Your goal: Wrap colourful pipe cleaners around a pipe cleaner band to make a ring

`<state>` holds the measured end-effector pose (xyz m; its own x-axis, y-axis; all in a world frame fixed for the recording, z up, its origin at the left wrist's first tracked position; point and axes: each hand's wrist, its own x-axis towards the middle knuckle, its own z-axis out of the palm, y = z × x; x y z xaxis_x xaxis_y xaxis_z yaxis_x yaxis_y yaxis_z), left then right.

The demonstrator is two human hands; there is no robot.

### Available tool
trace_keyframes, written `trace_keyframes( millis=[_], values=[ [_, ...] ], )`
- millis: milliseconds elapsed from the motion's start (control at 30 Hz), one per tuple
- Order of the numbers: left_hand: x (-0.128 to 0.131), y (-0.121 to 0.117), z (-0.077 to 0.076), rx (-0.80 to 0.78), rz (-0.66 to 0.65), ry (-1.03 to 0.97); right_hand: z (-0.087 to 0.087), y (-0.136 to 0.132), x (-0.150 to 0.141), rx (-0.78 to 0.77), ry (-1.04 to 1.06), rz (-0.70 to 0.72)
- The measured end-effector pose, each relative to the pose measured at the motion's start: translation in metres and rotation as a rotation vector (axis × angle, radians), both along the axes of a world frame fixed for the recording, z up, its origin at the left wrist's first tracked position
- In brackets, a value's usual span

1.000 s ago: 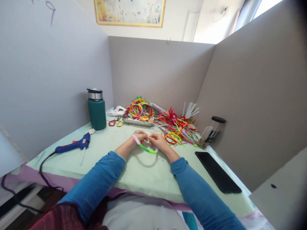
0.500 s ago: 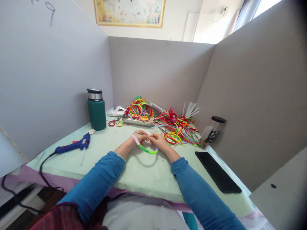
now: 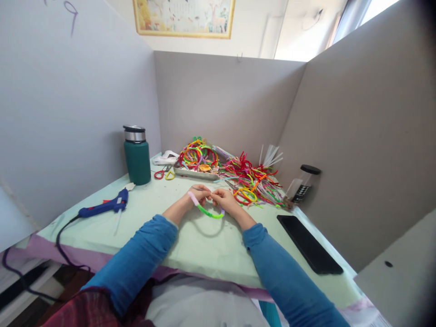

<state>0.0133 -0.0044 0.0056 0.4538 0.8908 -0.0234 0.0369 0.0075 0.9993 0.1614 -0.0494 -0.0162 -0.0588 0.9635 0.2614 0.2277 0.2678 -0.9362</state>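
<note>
A ring of fuzzy pipe cleaner (image 3: pixel 211 214), pink, green and lilac, hangs between my hands above the table. My left hand (image 3: pixel 200 194) is closed in a pinch on its far side, fingertips pressed together. Close against it, my right hand (image 3: pixel 223 199) pinches the ring too, the two sets of fingertips nearly meeting. Part of the ring's far side is hidden behind the fingers. Its near arc bends towards me and casts a curved shadow on the pale green tablecloth (image 3: pixel 204 252).
Behind my hands lie a metal tray (image 3: pixel 195 174) of coloured rings and a heap of loose pipe cleaners (image 3: pixel 252 170). Scissors (image 3: pixel 169 175) lie left of the tray. A green bottle (image 3: pixel 137 159) and a corded blue glue gun (image 3: pixel 104 207) are left; a black phone (image 3: pixel 309 245) is right.
</note>
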Motion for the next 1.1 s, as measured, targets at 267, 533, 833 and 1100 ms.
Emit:
trace_keyframes(
  millis=[267,533,833,1100],
  values=[
    [-0.0017,0.0019,-0.0034,0.029,-0.023,-0.023,0.0011,-0.001,0.0001,0.0,-0.013,-0.005],
    [-0.0017,0.0036,-0.0055,0.046,-0.03,-0.026,0.0031,-0.0033,0.0,-0.004,-0.005,0.001],
    [-0.0016,0.0018,-0.0044,0.053,-0.022,-0.028,0.0002,-0.0006,0.0008,0.001,-0.008,0.005],
    [0.0,-0.0014,0.0006,0.012,0.002,0.01,-0.0024,0.0008,0.0003,0.002,-0.017,0.004]
  ],
)
